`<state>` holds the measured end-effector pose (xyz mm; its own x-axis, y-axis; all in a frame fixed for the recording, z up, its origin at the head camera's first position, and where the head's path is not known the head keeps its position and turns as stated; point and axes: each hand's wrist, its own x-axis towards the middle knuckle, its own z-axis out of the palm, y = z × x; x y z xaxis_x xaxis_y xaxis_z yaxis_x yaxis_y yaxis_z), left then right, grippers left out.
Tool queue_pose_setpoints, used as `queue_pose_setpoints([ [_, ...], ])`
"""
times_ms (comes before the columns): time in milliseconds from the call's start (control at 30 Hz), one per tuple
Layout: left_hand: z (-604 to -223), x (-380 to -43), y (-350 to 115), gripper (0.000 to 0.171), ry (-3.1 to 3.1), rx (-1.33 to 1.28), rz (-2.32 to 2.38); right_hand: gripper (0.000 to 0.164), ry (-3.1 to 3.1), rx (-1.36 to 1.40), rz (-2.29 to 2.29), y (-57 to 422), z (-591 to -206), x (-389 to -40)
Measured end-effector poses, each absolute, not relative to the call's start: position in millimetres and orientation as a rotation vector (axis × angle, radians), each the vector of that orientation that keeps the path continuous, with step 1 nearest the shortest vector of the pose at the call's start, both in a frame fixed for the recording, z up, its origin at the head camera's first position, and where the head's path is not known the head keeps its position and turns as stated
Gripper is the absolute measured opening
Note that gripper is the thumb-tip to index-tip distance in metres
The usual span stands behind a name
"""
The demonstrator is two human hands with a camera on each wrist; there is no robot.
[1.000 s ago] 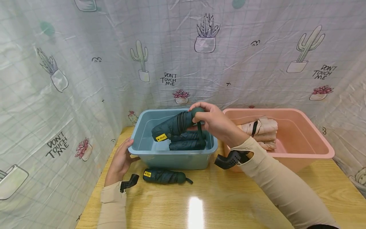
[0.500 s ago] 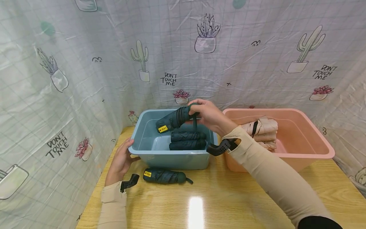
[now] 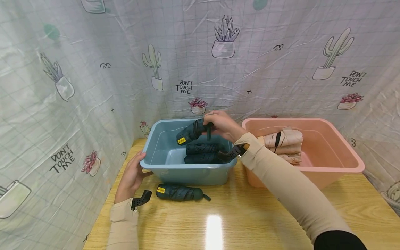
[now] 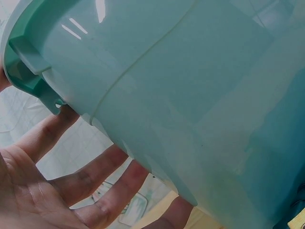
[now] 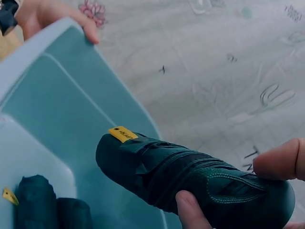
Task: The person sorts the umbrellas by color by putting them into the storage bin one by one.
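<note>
My right hand (image 3: 220, 123) grips a folded dark green umbrella (image 3: 190, 132) by its handle end. It hangs tilted over the blue bin (image 3: 187, 166), its yellow-tagged end lower and to the left. In the right wrist view, thumb and fingers lie on both sides of the umbrella (image 5: 157, 167). Two more folded dark umbrellas (image 3: 202, 148) lie side by side inside the bin. My left hand (image 3: 132, 173) holds the bin's left front corner, one digit over the rim and the others against the outer wall (image 4: 157, 95). Another folded umbrella (image 3: 179, 192) lies on the table before the bin.
A pink bin (image 3: 328, 169) stands to the right of the blue one, holding several rolled pale bundles (image 3: 289, 137), one with a black strap. Behind both bins hangs a curtain (image 3: 259, 69) printed with cacti. The wooden table (image 3: 175, 225) extends toward me.
The umbrella in my right hand has shifted slightly right and back, its tagged end moving away from the bin's front. My left hand stays at the bin's corner.
</note>
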<state>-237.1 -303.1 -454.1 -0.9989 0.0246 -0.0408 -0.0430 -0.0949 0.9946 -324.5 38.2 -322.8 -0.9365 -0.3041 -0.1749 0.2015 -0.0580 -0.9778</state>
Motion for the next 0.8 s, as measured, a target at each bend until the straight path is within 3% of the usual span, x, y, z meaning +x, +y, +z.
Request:
queue_pose_setpoints([
  [267, -454, -237, -303, 0.059, 2.085, -0.014, 2.286, 0.017, 1.917, -0.003, -2.009, 32, -340, -342],
  [800, -455, -238, -304, 0.059, 2.093, -0.019, 2.283, 0.008, 1.935, 0.105, -1.922, 31, -364, -354],
])
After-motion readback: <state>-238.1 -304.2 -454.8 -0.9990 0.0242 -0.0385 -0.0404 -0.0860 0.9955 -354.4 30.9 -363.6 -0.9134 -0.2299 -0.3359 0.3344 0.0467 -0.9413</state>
